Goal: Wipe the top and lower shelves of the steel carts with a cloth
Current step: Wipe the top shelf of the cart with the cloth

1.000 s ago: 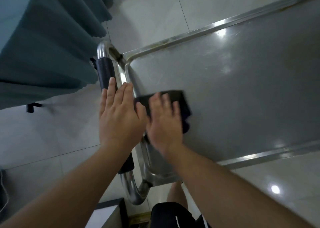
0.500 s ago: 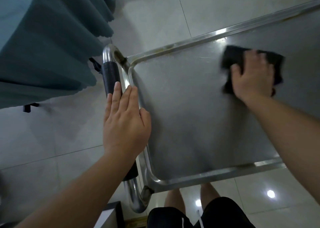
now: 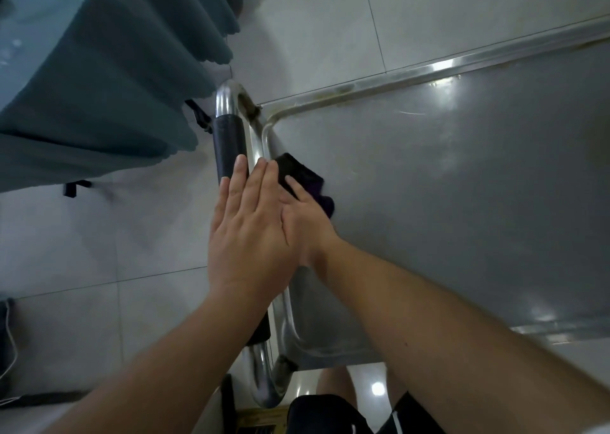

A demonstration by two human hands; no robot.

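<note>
The steel cart's top shelf [image 3: 445,202] fills the right half of the view, with a raised rim all round. A dark cloth [image 3: 302,177] lies on the shelf at its left edge, close to the rim. My right hand [image 3: 308,220] presses flat on the cloth with straight fingers. My left hand [image 3: 249,232] rests flat on the cart's handle [image 3: 227,143], a steel tube with a black grip, and partly covers my right hand. The lower shelf is hidden under the top one.
A teal tablecloth [image 3: 99,80] hangs down at the upper left, close to the handle. The floor is pale glossy tile [image 3: 99,235]. My legs in black shorts [image 3: 330,414] stand at the cart's near corner. A dark box edge [image 3: 227,400] sits low by the handle.
My right hand has swept the cloth back from the far right of the shelf to the left edge beside my left hand. The left hand stays on the handle.
</note>
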